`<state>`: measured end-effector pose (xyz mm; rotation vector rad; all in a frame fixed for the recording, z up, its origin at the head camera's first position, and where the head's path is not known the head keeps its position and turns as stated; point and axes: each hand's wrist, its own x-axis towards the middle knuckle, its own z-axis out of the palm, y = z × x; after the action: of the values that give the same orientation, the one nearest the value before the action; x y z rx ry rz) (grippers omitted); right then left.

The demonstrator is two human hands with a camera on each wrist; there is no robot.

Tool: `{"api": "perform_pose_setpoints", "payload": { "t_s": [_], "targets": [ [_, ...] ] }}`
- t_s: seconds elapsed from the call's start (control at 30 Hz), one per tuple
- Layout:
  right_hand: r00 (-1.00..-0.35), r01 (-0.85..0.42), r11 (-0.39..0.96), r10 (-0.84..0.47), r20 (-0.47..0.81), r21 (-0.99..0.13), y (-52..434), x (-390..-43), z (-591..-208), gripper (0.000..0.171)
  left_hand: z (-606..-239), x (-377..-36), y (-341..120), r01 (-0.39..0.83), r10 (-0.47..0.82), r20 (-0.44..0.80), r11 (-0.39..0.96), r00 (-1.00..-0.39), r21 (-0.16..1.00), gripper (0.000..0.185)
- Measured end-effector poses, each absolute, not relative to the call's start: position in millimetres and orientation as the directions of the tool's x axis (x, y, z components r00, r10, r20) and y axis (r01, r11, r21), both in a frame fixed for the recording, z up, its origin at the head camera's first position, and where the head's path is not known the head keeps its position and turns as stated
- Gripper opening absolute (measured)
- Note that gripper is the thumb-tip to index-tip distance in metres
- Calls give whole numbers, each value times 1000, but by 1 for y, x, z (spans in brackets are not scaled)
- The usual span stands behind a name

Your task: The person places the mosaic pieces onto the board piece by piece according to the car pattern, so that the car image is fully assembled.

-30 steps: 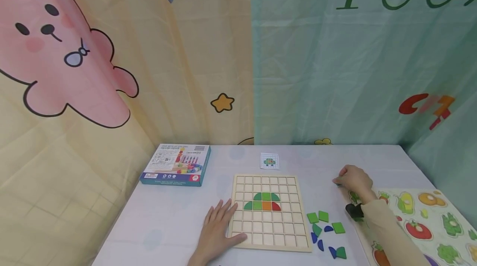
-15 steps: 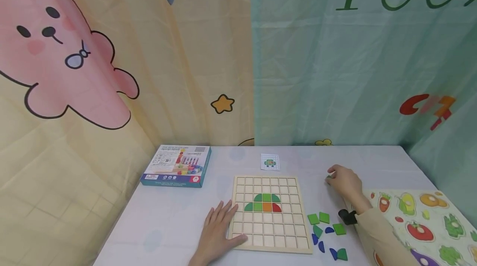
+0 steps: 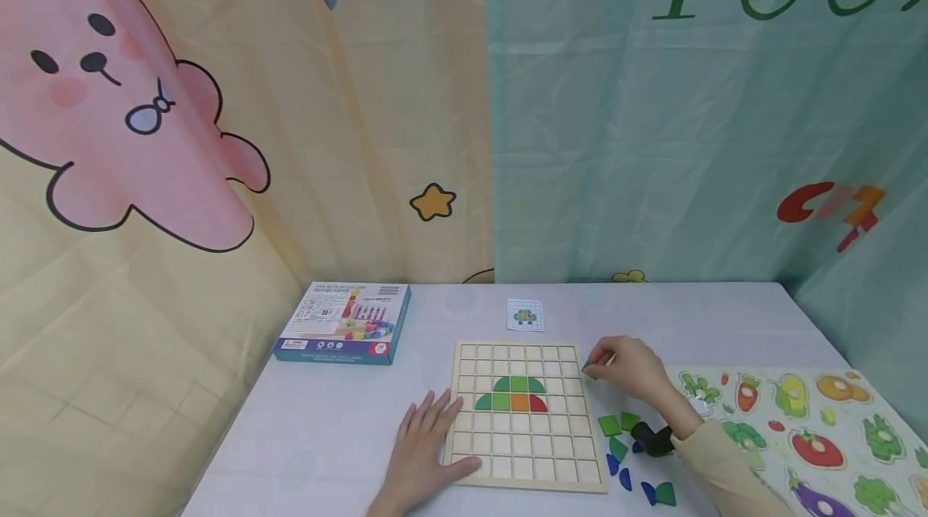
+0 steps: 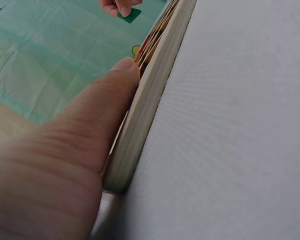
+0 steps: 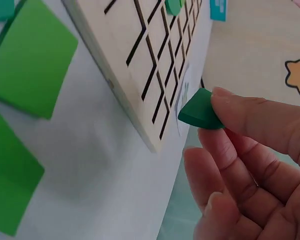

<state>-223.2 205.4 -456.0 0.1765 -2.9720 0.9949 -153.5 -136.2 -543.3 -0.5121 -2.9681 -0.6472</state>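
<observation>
A wooden grid board (image 3: 522,446) lies flat on the table. In its cells sit light green squares (image 3: 518,383), dark green quarter circles, an orange square (image 3: 519,403) and a red quarter circle (image 3: 538,403). My left hand (image 3: 424,452) rests at the board's left side with fingers spread, the thumb over its near-left corner. Just off the board's right edge, my right hand (image 3: 632,368) pinches a dark green quarter-circle piece (image 5: 200,110) between thumb and fingertips. That piece is held above the table, apart from the board.
Loose green squares (image 3: 610,425), blue half-moon pieces (image 3: 626,479) and dark green pieces (image 3: 664,494) lie right of the board. A pattern card (image 3: 525,315) lies behind it. A box (image 3: 342,322) stands at back left, and a vegetable-picture sheet (image 3: 844,400) covers the right.
My right hand has moved left from beside the picture sheet toward the board, carrying the dark green quarter circle. The left hand stays in place on the board.
</observation>
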Motion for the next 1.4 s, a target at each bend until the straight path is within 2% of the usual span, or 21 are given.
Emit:
{"api": "perform_pose_setpoints", "payload": {
  "t_s": [0.23, 0.37, 0.57, 0.97, 1.4],
  "targets": [
    [-960, -241, 743, -275, 44, -625, 185, -219, -465, 14, -541, -154, -135, 318, 306, 94, 865, -947, 390, 94],
    [-942, -264, 719, -336, 11, -643, 176, -219, -470, 13, -541, -154, -135, 313, 305, 85, 864, -949, 394, 94],
    [-939, -229, 721, -341, -47, -654, 167, -216, -475, 14, -540, -154, -135, 311, 302, 87, 866, -949, 391, 94],
    [-930, -246, 722, -364, -52, -647, 162, -211, -478, 15, -540, -154, -135, 311, 301, 89, 859, -949, 406, 93],
    [-967, -180, 816, -248, -53, -549, 156, -211, -479, 20, -541, -155, -136, 315, 302, 97, 862, -948, 396, 94]
  ]
}}
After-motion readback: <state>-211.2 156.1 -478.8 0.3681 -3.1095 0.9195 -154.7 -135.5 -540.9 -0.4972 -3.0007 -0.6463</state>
